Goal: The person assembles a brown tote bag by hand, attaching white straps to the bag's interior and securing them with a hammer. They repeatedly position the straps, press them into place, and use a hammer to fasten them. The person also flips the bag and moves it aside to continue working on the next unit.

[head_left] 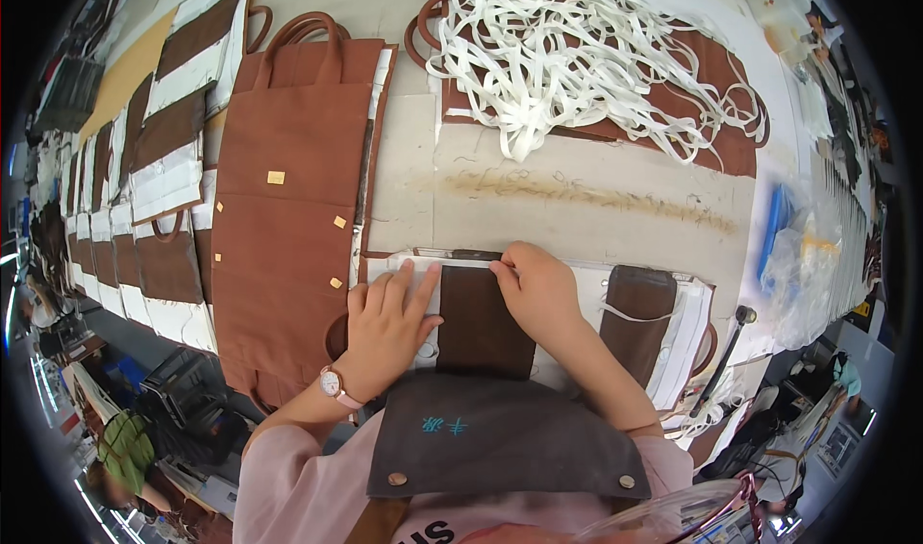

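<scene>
A bag panel lies flat before me, with a white inner side, reddish-brown edges and a wide dark brown patch [486, 323] across its middle. My left hand [389, 309] rests on the white part left of the patch, fingers spread, a watch on its wrist. At the top edge of the patch my right hand [536, 283] is curled, thumb and forefinger pinching the panel's edge; its other fingers are tucked under. A second dark brown piece [642, 299] lies on the panel to the right, a thin white strip across it. Round handles show at both ends.
A stack of reddish-brown handled bags [288, 140] lies on the left. Rows of brown-and-white panels [173, 150] spread beyond. A tangled heap of white tape [577, 54] covers another brown piece at the back. A black rod-like tool [719, 366] and clear plastic bags [806, 265] lie right.
</scene>
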`<state>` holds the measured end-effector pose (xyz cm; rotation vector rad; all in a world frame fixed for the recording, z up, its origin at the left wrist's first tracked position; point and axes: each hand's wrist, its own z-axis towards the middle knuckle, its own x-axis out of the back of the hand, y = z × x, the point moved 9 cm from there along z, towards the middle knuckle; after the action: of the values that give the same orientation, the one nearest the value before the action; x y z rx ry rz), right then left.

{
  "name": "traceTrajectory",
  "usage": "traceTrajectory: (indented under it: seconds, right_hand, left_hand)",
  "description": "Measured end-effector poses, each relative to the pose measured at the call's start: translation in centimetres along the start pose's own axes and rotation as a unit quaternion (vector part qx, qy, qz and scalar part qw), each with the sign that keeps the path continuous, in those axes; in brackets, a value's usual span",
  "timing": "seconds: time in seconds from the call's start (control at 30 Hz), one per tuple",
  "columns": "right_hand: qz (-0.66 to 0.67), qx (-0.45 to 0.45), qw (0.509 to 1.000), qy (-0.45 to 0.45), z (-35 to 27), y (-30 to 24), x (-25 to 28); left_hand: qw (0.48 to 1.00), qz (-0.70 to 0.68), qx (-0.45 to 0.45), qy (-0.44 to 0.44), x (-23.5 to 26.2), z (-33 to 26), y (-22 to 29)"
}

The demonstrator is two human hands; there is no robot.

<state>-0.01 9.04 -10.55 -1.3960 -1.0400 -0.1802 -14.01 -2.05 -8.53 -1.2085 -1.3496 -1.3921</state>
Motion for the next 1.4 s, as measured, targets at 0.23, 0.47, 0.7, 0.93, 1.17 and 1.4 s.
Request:
traceTrajectory:
  seconds: [0.23, 0.47, 0.7, 0.93, 1.17, 1.4]
  right_hand:
    - [-0.013, 0.02, 1.0, -0.001, 0.0, -0.2, 0.0]
    - [-0.03, 0.015, 0.999, -0.012, 0.2, 0.0, -0.3]
    - [-0.037, 0.01, 0.998, -0.04, 0.3, -0.1, -0.3]
    - [-0.057, 0.041, 0.998, -0.003, 0.2, -0.3, -0.7]
    - [-0.063, 0.039, 0.997, -0.005, 0.1, -0.4, -0.6]
    - [-0.066, 0.039, 0.997, -0.003, 0.1, -0.5, -0.6]
  left_hand:
    - [1.0, 0.02, -0.008, -0.006, 0.2, 0.5, 0.8]
    - [0.998, 0.061, -0.008, -0.023, 0.4, 1.4, 0.8]
    - [0.999, 0.034, -0.016, -0.014, 0.1, 1.4, 2.6]
    - [0.999, 0.021, -0.029, -0.015, -0.9, 1.0, 2.5]
    - [0.997, 0.053, -0.054, -0.008, -0.7, 1.3, 2.9]
    - [0.998, 0.044, -0.044, -0.008, -0.7, 1.7, 2.7]
